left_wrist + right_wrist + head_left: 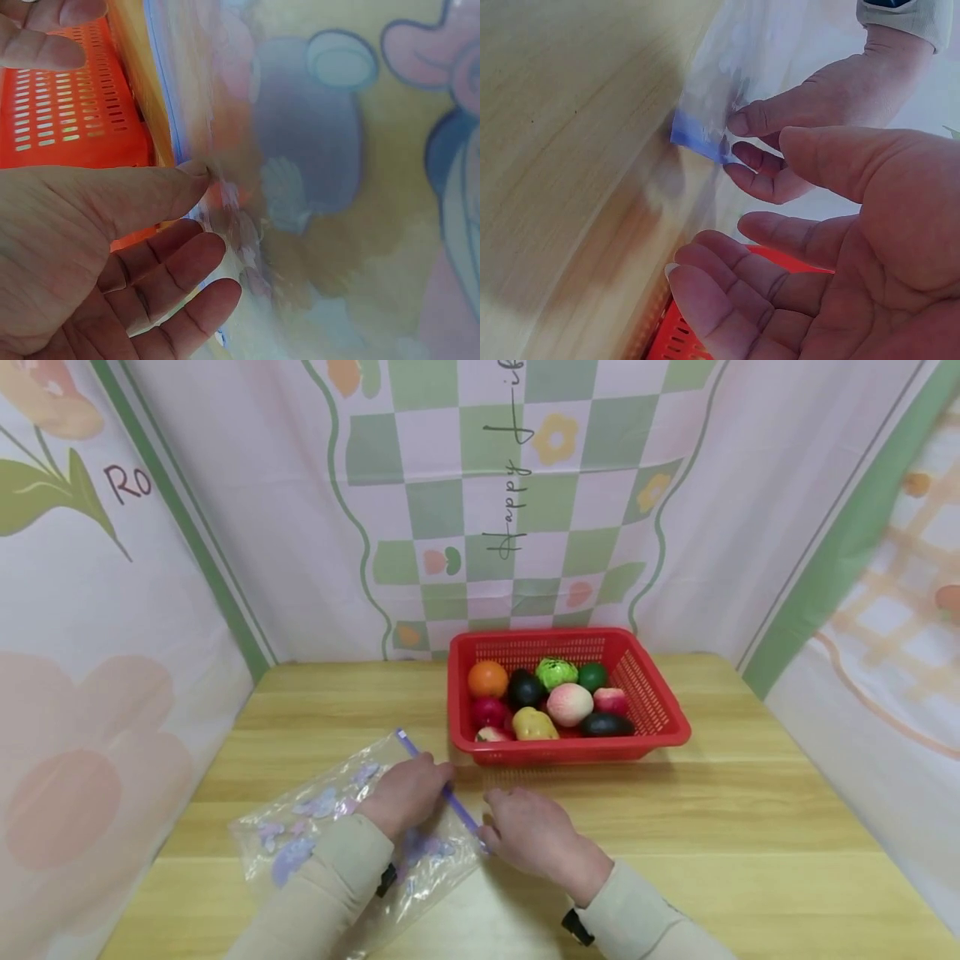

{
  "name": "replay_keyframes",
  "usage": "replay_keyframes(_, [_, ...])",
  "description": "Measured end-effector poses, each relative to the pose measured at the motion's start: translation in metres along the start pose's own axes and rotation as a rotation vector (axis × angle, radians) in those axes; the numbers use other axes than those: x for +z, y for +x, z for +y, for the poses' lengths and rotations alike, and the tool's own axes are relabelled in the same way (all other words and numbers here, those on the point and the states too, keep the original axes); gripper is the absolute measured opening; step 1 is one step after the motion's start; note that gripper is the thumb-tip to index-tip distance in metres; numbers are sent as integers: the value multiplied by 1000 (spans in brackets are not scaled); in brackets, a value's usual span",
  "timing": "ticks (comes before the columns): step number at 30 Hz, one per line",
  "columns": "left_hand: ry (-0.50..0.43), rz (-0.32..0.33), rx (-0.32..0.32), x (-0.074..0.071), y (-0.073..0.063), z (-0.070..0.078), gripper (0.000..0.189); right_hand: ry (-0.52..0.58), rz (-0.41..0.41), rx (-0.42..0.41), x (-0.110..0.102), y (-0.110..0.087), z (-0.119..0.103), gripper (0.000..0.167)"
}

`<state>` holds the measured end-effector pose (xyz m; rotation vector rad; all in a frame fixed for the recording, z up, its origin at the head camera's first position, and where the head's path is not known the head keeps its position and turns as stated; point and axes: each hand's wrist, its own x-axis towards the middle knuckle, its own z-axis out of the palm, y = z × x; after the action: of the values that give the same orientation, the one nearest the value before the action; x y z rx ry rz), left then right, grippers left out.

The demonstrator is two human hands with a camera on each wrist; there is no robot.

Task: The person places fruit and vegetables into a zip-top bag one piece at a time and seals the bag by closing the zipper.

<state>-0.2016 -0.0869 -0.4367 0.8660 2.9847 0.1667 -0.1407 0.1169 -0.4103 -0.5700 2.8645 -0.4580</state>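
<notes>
A clear zip bag (318, 806) printed with lilac and pink cartoon figures lies on the left of the table, a blue-purple strip (462, 811) running along its upper right edge. My left hand (408, 793) pinches the bag near the middle of that strip; in the left wrist view the thumb (161, 196) presses on the film from above, the other fingers behind it. Close to the strip's lower end is my right hand (536, 835). Its fingers are loosely bent, and the right wrist view shows nothing in the palm (855, 300).
Behind the hands stands a red plastic basket (562, 752). It holds an orange (488, 680), a pale peach (570, 704), a yellow potato-like piece (534, 724), a green cabbage-like piece (557, 673) and several others. Printed cloth (517, 510) closes off the wooden table (720, 810) behind and at the sides.
</notes>
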Motion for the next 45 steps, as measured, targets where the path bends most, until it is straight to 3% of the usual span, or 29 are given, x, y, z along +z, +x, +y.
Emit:
replay_keyframes(18, [-86,-4,-24,4,-2,-8,5,-22,-5,2,1,1,-3,38])
replay_keyframes(27, [-135,74,-26,8,-8,-16,3,-11,1,-3,-1,1,-2,36])
replay_keyframes(34, [-204,126,-55,1,-20,-16,5,-17,-4,4,-3,0,-4,45])
replay_keyframes(45, [-302,218,-119,-21,-49,-8,15,-6,28,-24,-5,-3,-12,45])
